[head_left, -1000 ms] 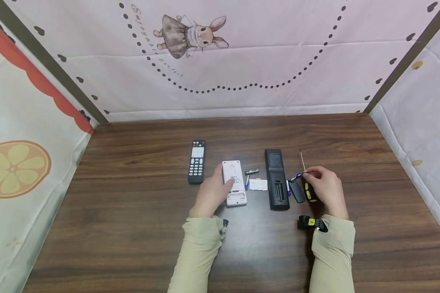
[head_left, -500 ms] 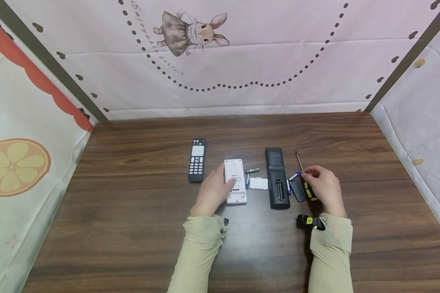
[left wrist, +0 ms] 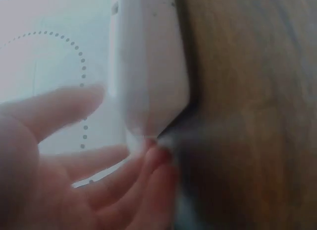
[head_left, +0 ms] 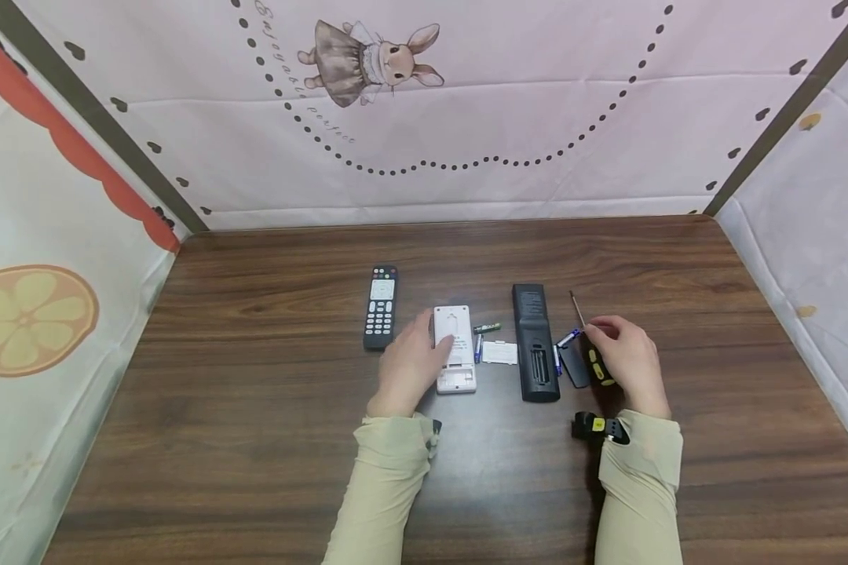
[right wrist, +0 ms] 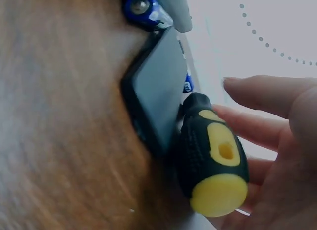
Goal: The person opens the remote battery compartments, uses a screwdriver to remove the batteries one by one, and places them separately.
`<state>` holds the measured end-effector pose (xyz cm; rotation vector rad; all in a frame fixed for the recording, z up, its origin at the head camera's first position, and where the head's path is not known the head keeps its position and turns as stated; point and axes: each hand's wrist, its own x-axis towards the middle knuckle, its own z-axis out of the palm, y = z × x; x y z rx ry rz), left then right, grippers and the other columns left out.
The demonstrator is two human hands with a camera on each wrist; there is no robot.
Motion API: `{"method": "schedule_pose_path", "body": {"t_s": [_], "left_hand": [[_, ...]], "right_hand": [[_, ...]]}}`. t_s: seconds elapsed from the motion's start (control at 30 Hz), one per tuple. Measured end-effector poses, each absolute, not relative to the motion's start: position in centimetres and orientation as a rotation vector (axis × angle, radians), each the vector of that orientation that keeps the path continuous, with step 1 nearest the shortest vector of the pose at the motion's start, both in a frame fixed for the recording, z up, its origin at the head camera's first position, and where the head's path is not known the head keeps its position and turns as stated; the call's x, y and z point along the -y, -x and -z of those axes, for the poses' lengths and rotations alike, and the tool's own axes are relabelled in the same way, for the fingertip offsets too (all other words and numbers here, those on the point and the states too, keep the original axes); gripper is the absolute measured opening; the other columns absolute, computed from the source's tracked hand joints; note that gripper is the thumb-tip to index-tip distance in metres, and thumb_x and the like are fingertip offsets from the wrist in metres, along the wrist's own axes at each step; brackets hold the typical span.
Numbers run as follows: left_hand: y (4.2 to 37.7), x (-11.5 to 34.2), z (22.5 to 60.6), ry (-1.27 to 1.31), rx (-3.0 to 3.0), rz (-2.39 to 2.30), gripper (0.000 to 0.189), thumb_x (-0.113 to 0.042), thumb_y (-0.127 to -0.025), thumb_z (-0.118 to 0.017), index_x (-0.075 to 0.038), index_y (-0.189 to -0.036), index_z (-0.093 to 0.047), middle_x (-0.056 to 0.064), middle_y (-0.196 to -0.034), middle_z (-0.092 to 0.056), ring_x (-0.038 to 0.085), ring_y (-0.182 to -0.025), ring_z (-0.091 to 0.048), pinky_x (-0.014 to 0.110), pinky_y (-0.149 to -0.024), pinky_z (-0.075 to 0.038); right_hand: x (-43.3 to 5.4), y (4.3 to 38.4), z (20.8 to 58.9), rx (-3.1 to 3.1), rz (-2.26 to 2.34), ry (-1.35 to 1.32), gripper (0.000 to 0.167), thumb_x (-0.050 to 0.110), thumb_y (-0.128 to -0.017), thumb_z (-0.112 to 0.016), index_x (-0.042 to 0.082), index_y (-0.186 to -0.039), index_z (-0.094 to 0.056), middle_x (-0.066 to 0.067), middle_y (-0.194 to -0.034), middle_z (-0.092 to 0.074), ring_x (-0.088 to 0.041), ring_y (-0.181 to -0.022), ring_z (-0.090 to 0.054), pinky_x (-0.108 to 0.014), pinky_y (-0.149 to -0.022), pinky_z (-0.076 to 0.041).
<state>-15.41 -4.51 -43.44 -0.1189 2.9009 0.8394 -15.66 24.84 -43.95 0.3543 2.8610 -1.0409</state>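
My left hand point(head_left: 406, 365) is at the left side of a white remote control point(head_left: 455, 349), which lies back up with its battery bay uncovered. Seen from the left wrist, the fingertips touch the low edge of the remote and the thumb stands apart. On the right, a screwdriver point(head_left: 597, 367) with a black and yellow handle lies on the table, its shaft pointing away. The right hand point(head_left: 629, 361) is beside it, fingers behind the handle and thumb spread off it. A black battery cover point(right wrist: 158, 86) lies next to the handle.
A black remote point(head_left: 535, 345) lies back up with an uncovered battery bay. Around it are a white battery cover point(head_left: 499, 352), a green battery point(head_left: 487, 328) and several blue-and-white batteries point(head_left: 568, 338). Another black remote point(head_left: 380, 308) lies button side up at left. Cloth walls enclose the table.
The white remote has turned a little and now lies straighter, the left hand moving with it. The screwdriver's tip has swung slightly left, and the right thumb and fingers have come off its shaft.
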Motion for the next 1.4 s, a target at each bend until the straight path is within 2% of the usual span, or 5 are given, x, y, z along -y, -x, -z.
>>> {"method": "schedule_pose_path", "body": {"t_s": [0.17,0.47,0.83,1.17,1.4], "left_hand": [[15.5,4.9,42.9,0.187,-3.048,-0.877,0.052,-0.041,-0.084,-0.056,-0.016,-0.128,-0.047,-0.001,-0.086,-0.054,0.016,-0.078,-0.052,0.037,-0.064,-0.044],[16.0,7.2,42.6,0.313,-3.198,-1.028,0.045,-0.032,-0.082,-0.061,-0.016,-0.123,-0.052,0.005,-0.098,-0.054,0.021,-0.089,-0.045,0.037,-0.068,-0.040],[16.0,9.1,43.6,0.347,-3.005,-0.858,0.051,-0.029,-0.081,-0.064,-0.015,-0.128,-0.048,0.015,-0.136,-0.029,0.034,-0.119,-0.027,0.049,-0.086,-0.031],[15.7,9.8,43.5,0.276,-2.969,-0.848,0.048,-0.018,-0.076,-0.070,-0.017,-0.120,-0.049,0.015,-0.123,-0.041,0.033,-0.105,-0.037,0.047,-0.078,-0.037],[15.5,9.9,43.5,0.294,-2.907,-0.879,0.043,-0.013,-0.075,-0.064,-0.015,-0.113,-0.045,0.015,-0.115,-0.038,0.031,-0.095,-0.043,0.043,-0.069,-0.041]], "right_hand": [[-24.9,15.4,43.3,-2.922,1.081,-0.334,0.044,0.039,-0.091,-0.044,0.006,-0.116,-0.056,-0.018,-0.107,-0.055,-0.033,-0.099,-0.049,-0.046,-0.080,-0.037],[-23.0,15.4,42.0,-2.953,1.150,-0.282,0.042,0.040,-0.091,-0.044,0.009,-0.117,-0.056,-0.014,-0.113,-0.052,-0.031,-0.103,-0.050,-0.048,-0.082,-0.038],[-21.4,15.6,41.6,-2.955,1.165,-0.203,0.042,0.041,-0.091,-0.045,0.010,-0.117,-0.057,-0.013,-0.113,-0.052,-0.031,-0.104,-0.050,-0.050,-0.085,-0.038],[-21.2,15.5,41.4,-2.940,1.175,-0.181,0.043,0.042,-0.091,-0.045,0.010,-0.117,-0.056,-0.012,-0.114,-0.052,-0.030,-0.105,-0.049,-0.049,-0.085,-0.038],[-20.0,15.5,41.3,-2.937,1.186,-0.090,0.040,0.039,-0.091,-0.047,0.010,-0.116,-0.056,-0.011,-0.113,-0.052,-0.029,-0.103,-0.051,-0.048,-0.083,-0.039]]}}
